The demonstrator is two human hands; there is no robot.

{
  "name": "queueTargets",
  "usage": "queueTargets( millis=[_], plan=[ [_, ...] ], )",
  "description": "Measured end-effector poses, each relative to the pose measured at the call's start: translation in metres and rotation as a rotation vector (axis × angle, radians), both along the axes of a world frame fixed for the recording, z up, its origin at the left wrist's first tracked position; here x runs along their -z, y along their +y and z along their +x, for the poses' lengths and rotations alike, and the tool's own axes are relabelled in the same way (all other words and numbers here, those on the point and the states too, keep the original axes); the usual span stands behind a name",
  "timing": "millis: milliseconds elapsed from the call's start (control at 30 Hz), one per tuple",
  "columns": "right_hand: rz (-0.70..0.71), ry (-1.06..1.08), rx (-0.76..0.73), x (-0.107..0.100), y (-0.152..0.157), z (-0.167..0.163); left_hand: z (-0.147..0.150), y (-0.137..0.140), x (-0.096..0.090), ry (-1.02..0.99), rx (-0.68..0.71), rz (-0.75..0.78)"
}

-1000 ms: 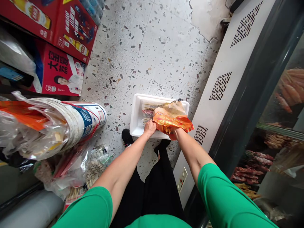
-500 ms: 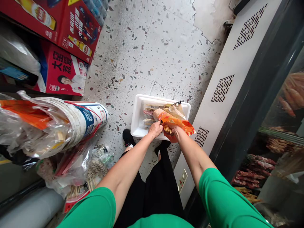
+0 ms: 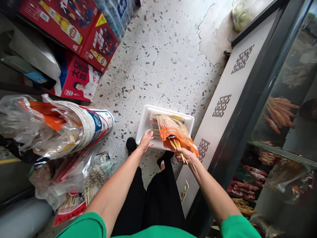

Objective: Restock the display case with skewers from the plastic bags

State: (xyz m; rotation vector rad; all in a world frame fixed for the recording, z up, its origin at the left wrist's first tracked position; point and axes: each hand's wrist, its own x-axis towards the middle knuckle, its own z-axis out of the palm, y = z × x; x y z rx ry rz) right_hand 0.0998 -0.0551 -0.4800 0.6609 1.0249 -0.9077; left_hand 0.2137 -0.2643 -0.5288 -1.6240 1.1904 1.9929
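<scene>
My right hand (image 3: 184, 155) is closed around the ends of a bundle of wooden skewers (image 3: 175, 143) sticking out of the mouth of an orange plastic bag (image 3: 182, 134). That bag lies across the right part of a white foam box (image 3: 142, 129) on the floor. At the box's near left edge my left hand (image 3: 146, 141) is held with its fingers apart and nothing in it. More packs of skewers (image 3: 155, 124) lie in the box, partly covered by the orange bag.
A display fridge (image 3: 250, 99) with skewered meat inside stands close on the right. To the left are a white bucket (image 3: 96, 120) holding plastic bags, bagged skewers (image 3: 95, 175) and red cartons (image 3: 84, 77). Terrazzo floor (image 3: 158, 66) stretches ahead.
My left hand has let go of the orange bag and moved left, its fingers opening. My right hand has drawn back toward me, and the skewers now stick out further.
</scene>
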Motion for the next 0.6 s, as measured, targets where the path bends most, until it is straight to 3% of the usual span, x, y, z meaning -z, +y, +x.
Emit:
queueTargets(
  millis=[100, 233, 433, 600],
  plan=[
    [-0.04, 0.061, -0.021, -0.03, 0.011, 0.013, -0.005, -0.011, -0.009, -0.069, -0.052, 0.164],
    [-0.055, 0.169, -0.124, -0.057, 0.02, 0.03, -0.016, -0.007, -0.007, -0.112, -0.012, 0.192],
    [-0.053, 0.245, -0.205, -0.07, 0.045, 0.046, -0.018, -0.001, 0.013, -0.153, 0.022, 0.063],
    [-0.12, 0.261, -0.249, -0.086, 0.088, 0.049, -0.028, -0.011, 0.015, -0.189, 0.078, -0.021]
  ],
)
